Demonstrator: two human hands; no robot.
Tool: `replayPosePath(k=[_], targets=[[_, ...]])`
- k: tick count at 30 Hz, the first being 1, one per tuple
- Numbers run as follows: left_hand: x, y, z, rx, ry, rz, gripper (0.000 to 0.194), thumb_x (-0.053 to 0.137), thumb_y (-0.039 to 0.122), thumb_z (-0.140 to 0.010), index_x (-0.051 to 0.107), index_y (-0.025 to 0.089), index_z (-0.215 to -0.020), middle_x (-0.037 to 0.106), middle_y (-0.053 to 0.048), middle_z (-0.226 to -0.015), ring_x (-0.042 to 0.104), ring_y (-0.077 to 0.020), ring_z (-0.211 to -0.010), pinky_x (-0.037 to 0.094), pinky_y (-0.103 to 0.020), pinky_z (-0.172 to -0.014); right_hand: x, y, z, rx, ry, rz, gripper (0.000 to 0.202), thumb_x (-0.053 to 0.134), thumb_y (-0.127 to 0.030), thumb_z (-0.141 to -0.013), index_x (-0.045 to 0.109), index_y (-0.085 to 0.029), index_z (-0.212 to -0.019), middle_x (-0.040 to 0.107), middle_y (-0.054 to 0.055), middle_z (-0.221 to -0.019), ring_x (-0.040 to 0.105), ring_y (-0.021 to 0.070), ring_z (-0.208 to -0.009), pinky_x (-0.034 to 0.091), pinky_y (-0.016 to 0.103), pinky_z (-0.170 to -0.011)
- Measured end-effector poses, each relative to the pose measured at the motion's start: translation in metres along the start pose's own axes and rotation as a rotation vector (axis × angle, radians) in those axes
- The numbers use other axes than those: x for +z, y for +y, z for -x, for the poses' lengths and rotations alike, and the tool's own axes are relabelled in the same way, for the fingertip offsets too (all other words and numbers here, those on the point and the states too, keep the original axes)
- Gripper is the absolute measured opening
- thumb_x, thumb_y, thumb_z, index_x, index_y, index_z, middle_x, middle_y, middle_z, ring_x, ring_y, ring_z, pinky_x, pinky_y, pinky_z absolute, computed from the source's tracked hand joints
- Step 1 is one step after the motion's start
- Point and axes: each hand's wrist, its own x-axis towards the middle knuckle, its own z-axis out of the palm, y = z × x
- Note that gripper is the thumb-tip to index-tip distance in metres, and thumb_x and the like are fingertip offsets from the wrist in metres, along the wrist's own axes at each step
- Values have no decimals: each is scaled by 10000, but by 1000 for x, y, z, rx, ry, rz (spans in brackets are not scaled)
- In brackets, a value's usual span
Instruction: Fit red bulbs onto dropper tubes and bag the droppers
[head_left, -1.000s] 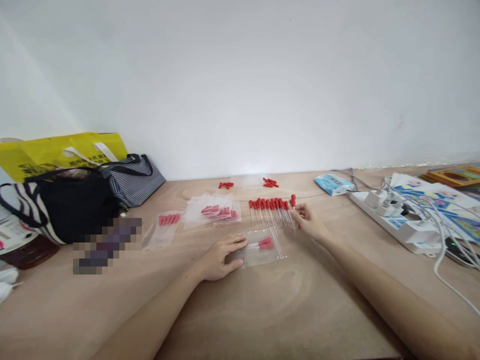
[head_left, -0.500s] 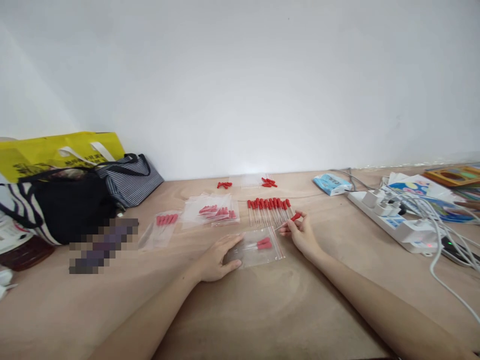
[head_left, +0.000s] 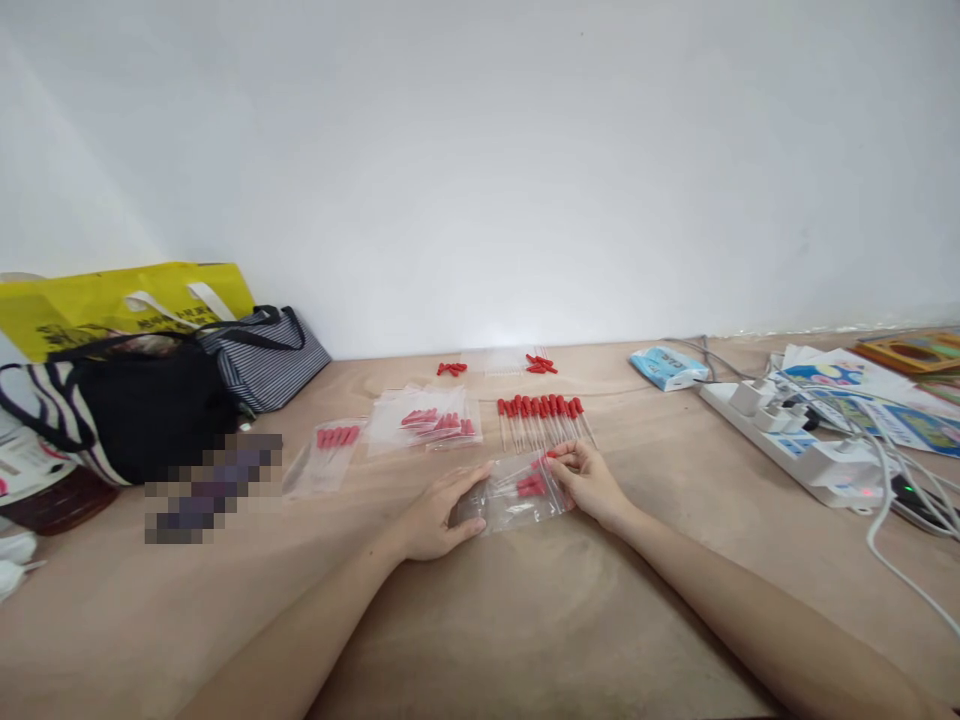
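Observation:
A clear zip bag (head_left: 517, 515) lies on the table with red-bulbed droppers in it. At its left end my left hand (head_left: 439, 515) rests with thumb and fingers spread, touching the plastic. My right hand (head_left: 589, 485) is closed around another dropper (head_left: 549, 457), pinching it by the red bulb at the bag's right, zip-strip end. The dropper's tube points left into the bag. Just beyond the hands lies a row of several loose droppers (head_left: 536, 408), bulbs facing the wall.
Left of the row lie filled zip bags (head_left: 435, 425) and another bag of droppers (head_left: 337, 440). Small piles of red bulbs (head_left: 452, 369) sit near the wall. Handbags (head_left: 150, 410) stand left; a power strip (head_left: 795, 445) with cables and a tissue pack (head_left: 667, 367) are right.
My right hand has moved left, bringing the dropper from beside the bag to its zip end and partly inside. My left hand stays in place on the bag.

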Motion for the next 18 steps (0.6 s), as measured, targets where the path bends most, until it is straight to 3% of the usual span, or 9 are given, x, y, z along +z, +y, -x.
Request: replayPosePath(k=[8,12,15,18], targets=[[0,0,0,-10,17,23,640,505,324,-787,200,242,-1343,395,-37,-1326,339,-219,-1220,263,-395,-1024,-3,7,-7,-26,-263,115,275,582,-408,-654,617,-152,-747,650,29,-659,577,131,-535,412,204,-411],[-1,2,0,-17,31,33,625,518,319,-774,241,242,-1330,405,-39,-1319,362,-224,-1207,284,-398,-1012,-7,1,-5,41,-335,153,327,555,-419,-670,646,-153,-837,629,1,-573,482,88,-390,343,194,-352],[-2,2,-1,6,13,8,531,514,328,-777,362,229,-1277,388,-50,-1331,351,-226,-1216,286,-400,-1010,-13,-1,-8,81,-212,235,335,536,-390,-682,633,-144,-888,548,-32,-455,371,70,-297,284,200,-311],[-1,-1,-2,42,0,-5,488,502,326,-787,403,223,-1253,387,-56,-1331,334,-215,-1229,277,-398,-1015,-26,-1,-21,-25,86,443,278,500,-352,-706,623,-145,-845,570,-15,-512,436,87,-352,337,211,-359]])
